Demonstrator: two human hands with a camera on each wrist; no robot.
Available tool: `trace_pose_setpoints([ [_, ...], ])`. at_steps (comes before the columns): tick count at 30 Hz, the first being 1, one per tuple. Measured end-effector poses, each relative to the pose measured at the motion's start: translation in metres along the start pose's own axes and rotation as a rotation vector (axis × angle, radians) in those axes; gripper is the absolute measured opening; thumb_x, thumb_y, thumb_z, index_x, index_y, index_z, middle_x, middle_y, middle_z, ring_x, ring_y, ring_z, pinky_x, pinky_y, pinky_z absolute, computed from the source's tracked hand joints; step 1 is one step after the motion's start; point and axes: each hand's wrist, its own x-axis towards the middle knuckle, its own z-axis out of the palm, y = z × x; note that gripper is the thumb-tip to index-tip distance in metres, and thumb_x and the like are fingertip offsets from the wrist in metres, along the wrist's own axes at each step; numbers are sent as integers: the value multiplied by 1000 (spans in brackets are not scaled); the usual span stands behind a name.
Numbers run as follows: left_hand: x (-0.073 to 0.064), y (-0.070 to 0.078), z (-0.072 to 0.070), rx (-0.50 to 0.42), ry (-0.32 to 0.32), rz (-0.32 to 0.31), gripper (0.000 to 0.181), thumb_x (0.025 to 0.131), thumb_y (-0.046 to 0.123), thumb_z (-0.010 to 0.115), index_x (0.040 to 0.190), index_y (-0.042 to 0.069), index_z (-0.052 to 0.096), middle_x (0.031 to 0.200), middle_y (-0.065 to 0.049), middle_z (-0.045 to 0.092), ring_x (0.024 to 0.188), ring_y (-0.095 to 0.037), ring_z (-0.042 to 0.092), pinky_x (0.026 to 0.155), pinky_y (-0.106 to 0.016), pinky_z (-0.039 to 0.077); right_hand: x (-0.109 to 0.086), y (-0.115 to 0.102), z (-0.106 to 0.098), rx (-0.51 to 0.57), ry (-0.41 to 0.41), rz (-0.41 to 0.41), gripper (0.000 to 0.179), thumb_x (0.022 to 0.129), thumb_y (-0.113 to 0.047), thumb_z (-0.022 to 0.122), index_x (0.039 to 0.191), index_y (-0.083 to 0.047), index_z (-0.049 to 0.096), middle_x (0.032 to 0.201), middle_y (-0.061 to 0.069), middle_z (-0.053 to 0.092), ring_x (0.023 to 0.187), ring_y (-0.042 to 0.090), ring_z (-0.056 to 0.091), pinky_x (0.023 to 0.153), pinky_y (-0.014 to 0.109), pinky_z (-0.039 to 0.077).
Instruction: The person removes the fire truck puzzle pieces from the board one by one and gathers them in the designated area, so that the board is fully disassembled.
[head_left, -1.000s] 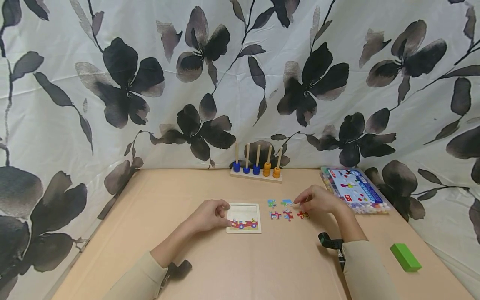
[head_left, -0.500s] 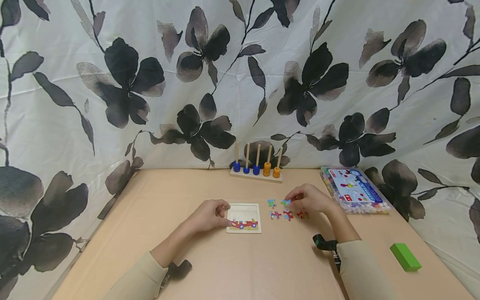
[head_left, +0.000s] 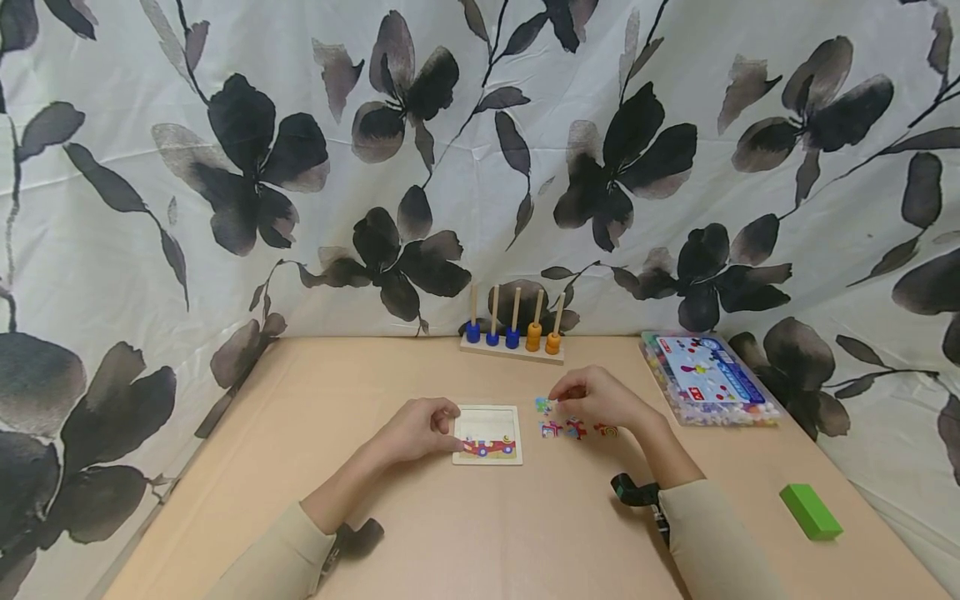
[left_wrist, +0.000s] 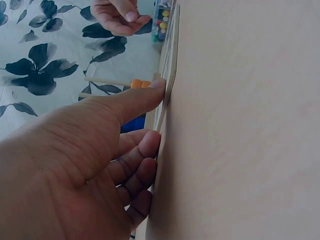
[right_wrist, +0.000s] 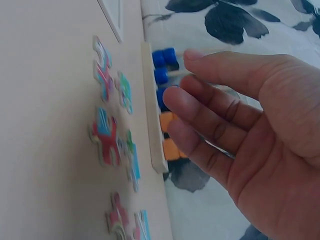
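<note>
A wooden jigsaw tray (head_left: 487, 421) lies on the table, with a red car picture filling its lower part. My left hand (head_left: 415, 429) grips its left side, thumb and fingertips on the edge; the left wrist view has the thumb (left_wrist: 159, 84) on the tray's rim. Loose jigsaw pieces lie right of the tray: a green-blue one (head_left: 543, 406), a pink-red one (head_left: 551, 429), a red one (head_left: 576, 429) and a rainbow one (head_left: 606, 431). Above them hovers my right hand (head_left: 600, 398), fingers loosely bent and holding nothing. It hides a blue piece (right_wrist: 133, 160) from the head view.
Behind the pieces stands a peg stacker (head_left: 512, 346) with blue and orange rings. A clear box of colourful beads (head_left: 708, 379) sits at the back right, and a green block (head_left: 812, 512) near the right edge. Floral cloth (head_left: 480, 167) hangs behind the table.
My right hand has moved left across the loose pieces, from near the blue one toward the green-blue one. The left hand and the tray have stayed put.
</note>
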Motion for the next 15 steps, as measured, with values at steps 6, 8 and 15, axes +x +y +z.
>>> trace_pose_setpoints([
  [6, 1, -1, -1, 17, -7, 8, 50, 79, 28, 92, 117, 4, 70, 81, 3, 62, 74, -11, 55, 71, -26, 45, 5, -10, 12, -21, 5, -22, 16, 96, -9, 73, 110, -3, 78, 105, 8, 75, 84, 15, 61, 74, 26, 53],
  [8, 1, -2, -1, 27, -11, 8, 50, 80, 29, 91, 117, 4, 70, 82, 3, 62, 75, -11, 55, 72, -26, 46, 6, -13, 15, -24, 6, -28, 17, 95, -10, 73, 110, -4, 78, 103, 5, 75, 80, 15, 60, 69, 26, 52],
  [15, 0, -4, -4, 1, -42, 22, 54, 79, 30, 91, 120, 3, 69, 85, 0, 64, 74, -10, 55, 70, -25, 46, 12, -27, 27, -45, -4, -65, 16, 94, -9, 75, 109, -4, 78, 99, 1, 73, 79, 16, 58, 67, 25, 50],
])
